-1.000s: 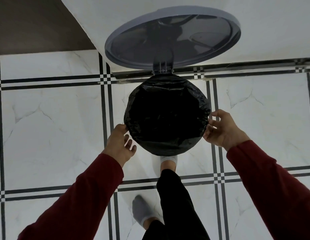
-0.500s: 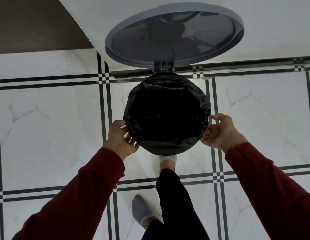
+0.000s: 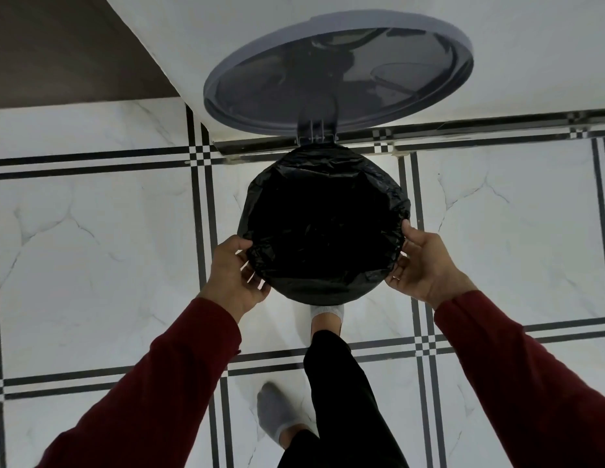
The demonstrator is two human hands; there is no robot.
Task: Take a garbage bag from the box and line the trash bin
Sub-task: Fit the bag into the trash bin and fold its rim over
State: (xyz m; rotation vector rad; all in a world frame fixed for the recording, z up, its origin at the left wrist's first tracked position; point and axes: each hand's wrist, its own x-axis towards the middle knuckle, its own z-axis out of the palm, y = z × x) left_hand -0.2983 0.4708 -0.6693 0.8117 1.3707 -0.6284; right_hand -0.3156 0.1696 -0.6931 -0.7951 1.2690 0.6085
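On the tiled floor [image 3: 92, 248], bin lid [image 3: 338, 72] raised; left hand [image 3: 235, 275] and right hand [image 3: 426, 268] fingers grasping the black bag [image 3: 324, 228] at the bin's rim.

We see our left hand [image 3: 234, 272] moved in from the open floor, now closed on the lower left rim of the black bag [image 3: 323, 224], our right hand [image 3: 424, 265] now pressed to its lower right edge

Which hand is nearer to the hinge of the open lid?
The right hand is somewhat nearer. It touches the garbage bag below-right of the hinge; the left hand touches it lower, below-left.
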